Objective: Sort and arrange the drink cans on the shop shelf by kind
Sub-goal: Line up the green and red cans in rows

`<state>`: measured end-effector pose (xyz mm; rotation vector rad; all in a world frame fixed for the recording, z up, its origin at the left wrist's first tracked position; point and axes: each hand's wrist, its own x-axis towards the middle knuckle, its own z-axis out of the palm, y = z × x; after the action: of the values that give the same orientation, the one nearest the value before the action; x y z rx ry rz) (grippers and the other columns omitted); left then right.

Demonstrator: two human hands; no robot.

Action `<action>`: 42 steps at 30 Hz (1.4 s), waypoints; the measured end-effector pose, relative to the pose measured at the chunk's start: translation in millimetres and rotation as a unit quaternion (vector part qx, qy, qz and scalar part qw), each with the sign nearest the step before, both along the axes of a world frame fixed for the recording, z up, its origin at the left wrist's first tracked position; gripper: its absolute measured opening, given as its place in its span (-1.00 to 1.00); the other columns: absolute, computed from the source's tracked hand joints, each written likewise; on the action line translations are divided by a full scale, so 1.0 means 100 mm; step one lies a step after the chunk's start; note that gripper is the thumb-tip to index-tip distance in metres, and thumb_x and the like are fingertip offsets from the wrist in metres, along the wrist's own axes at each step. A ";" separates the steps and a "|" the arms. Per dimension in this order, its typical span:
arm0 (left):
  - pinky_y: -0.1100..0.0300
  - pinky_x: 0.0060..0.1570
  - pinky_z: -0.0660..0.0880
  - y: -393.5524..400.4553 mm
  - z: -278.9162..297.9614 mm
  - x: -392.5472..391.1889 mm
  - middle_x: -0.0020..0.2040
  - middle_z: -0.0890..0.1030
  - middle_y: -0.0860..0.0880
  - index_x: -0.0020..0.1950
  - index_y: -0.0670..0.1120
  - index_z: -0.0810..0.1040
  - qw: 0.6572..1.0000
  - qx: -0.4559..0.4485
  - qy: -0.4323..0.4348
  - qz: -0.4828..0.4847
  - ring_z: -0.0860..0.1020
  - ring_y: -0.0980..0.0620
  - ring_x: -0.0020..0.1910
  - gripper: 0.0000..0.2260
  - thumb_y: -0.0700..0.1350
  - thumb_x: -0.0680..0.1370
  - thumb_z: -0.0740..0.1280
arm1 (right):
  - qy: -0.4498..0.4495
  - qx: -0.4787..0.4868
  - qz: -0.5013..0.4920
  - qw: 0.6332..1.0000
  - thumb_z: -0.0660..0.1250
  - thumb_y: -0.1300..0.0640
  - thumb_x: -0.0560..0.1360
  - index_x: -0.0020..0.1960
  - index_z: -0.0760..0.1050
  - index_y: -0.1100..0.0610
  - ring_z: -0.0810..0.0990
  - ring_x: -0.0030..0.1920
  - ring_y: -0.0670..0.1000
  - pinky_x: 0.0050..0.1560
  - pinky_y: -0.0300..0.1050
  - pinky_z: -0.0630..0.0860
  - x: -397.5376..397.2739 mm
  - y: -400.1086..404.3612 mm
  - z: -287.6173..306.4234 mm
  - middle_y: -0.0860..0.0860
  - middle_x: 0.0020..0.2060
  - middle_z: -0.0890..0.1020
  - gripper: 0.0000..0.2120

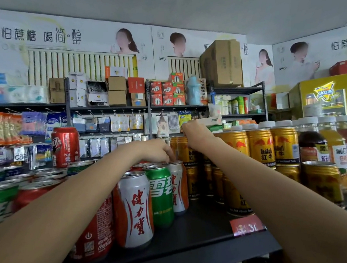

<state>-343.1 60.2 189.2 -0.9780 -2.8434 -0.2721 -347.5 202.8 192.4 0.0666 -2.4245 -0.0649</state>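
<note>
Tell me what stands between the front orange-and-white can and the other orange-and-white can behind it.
In the head view, a green Sprite can stands between the front orange-and-white can and the rear orange-and-white can, whose top the left hand touches.

- A dark shelf [200, 241] is seen, loaded with drink cans; a red price tag [247, 226] is fixed at its front edge.
- The left hand [156, 151] is reached over the cans, its fingertips [170, 159] curled down onto the rim of a white-and-orange can [179, 186] standing behind a green can [161, 196].
- A second white-and-orange can [133, 209] is placed nearer the front edge, just beside a red cola can [95, 230].
- The right hand [196, 134] is raised above stacked gold cans [260, 144]; what it holds cannot be told.
- Another red can [65, 146] is stacked higher, towards the shelf's left end.
- Capped bottles [339, 149] are ranged at the right end.
</note>
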 end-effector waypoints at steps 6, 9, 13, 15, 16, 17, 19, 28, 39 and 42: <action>0.10 0.30 0.36 0.04 0.00 0.04 0.29 0.47 -0.05 0.28 -0.11 0.49 1.000 0.016 0.011 -0.003 0.42 -0.01 0.27 -0.68 -0.27 0.55 0.19 | -0.005 -0.017 0.037 0.999 0.22 0.41 0.49 0.24 0.38 0.25 0.51 0.10 0.14 -0.08 -0.15 0.41 0.13 0.06 0.07 0.18 0.14 0.49 -0.67; 0.15 0.23 0.40 0.12 0.01 0.10 0.25 0.50 -0.08 0.24 -0.14 0.49 0.997 0.062 0.023 -0.027 0.46 -0.01 0.22 -0.71 -0.28 0.55 0.17 | 0.069 -0.022 0.065 0.995 0.21 0.43 0.48 0.17 0.44 0.24 0.52 0.10 0.10 0.03 -0.18 0.46 0.44 0.14 0.24 0.15 0.11 0.52 -0.70; 0.17 0.17 0.42 0.27 0.02 0.22 0.23 0.51 -0.07 0.22 -0.12 0.50 0.992 0.106 0.034 -0.052 0.48 0.00 0.19 -0.74 -0.26 0.56 0.19 | 0.034 0.026 0.039 0.998 0.33 0.16 0.49 0.07 0.51 0.19 0.51 0.04 0.01 -0.02 -0.16 0.43 0.89 0.44 0.41 0.05 0.00 0.55 -0.82; 0.16 0.20 0.41 0.34 -0.02 0.28 0.25 0.50 -0.08 0.24 -0.12 0.49 0.994 0.093 0.027 -0.058 0.46 -0.01 0.21 -0.73 -0.24 0.56 0.20 | -0.035 0.038 0.017 0.999 0.36 0.02 0.47 0.10 0.52 0.18 0.49 0.02 -0.01 -0.01 -0.17 0.41 1.07 0.59 0.37 0.03 -0.01 0.54 -0.70; 0.18 0.21 0.40 0.35 -0.04 0.31 0.26 0.49 -0.08 0.26 -0.12 0.47 0.995 0.079 0.023 -0.060 0.45 0.00 0.22 -0.72 -0.24 0.56 0.20 | -0.048 0.031 0.019 0.998 0.36 -0.02 0.46 0.11 0.53 0.18 0.50 0.06 0.01 0.06 -0.13 0.45 1.13 0.65 0.33 0.04 0.03 0.56 -0.67; 0.21 0.20 0.39 0.36 -0.06 0.33 0.27 0.48 -0.08 0.28 -0.12 0.46 0.996 0.064 0.021 -0.061 0.45 0.01 0.24 -0.71 -0.23 0.56 0.20 | -0.042 0.021 0.019 0.999 0.36 -0.03 0.46 0.11 0.52 0.17 0.51 0.10 0.04 0.14 -0.07 0.46 1.18 0.71 0.27 0.06 0.08 0.56 -0.67; 0.25 0.17 0.36 0.36 -0.10 0.38 0.29 0.48 -0.07 0.29 -0.12 0.45 0.995 0.059 0.030 -0.068 0.44 0.02 0.25 -0.69 -0.25 0.56 0.19 | -0.007 -0.009 0.002 1.000 0.35 -0.02 0.47 0.11 0.51 0.13 0.48 0.18 0.08 0.22 0.07 0.43 1.23 0.84 0.12 0.08 0.13 0.55 -0.70; 0.20 0.04 0.40 0.87 -0.27 0.75 0.05 0.47 0.02 0.00 -0.02 0.48 0.900 0.340 0.237 -0.133 0.43 0.07 0.05 -0.90 -0.18 0.52 0.28 | 0.120 -0.177 -0.135 0.967 0.33 0.05 0.49 0.31 0.34 0.09 0.26 0.33 0.25 0.26 0.19 0.28 1.49 1.42 -0.51 0.18 0.30 0.36 -0.57; 0.21 0.18 0.22 1.24 -0.60 0.81 0.19 0.37 -0.05 0.12 -0.08 0.48 0.917 0.305 0.237 -0.102 0.29 -0.03 0.28 -0.80 -0.19 0.50 0.28 | 0.062 -0.312 -0.201 0.927 0.44 0.08 0.42 0.29 0.24 0.04 0.46 0.14 0.30 0.14 0.17 0.43 1.41 1.92 -1.21 0.28 0.20 0.40 -0.46; 0.15 0.22 0.31 1.16 -0.62 0.82 0.15 0.38 -0.03 0.11 -0.08 0.49 0.917 0.306 0.231 -0.110 0.33 -0.03 0.23 -0.80 -0.20 0.50 0.28 | 0.089 -0.322 -0.192 0.923 0.45 0.12 0.40 0.17 0.29 0.04 0.47 0.09 0.27 0.12 0.17 0.43 1.45 1.91 -1.19 0.23 0.12 0.44 -0.55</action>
<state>-261.6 176.7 127.5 -1.0363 -2.0210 -0.7772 -202.6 393.5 73.8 -0.6816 -2.1302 0.5250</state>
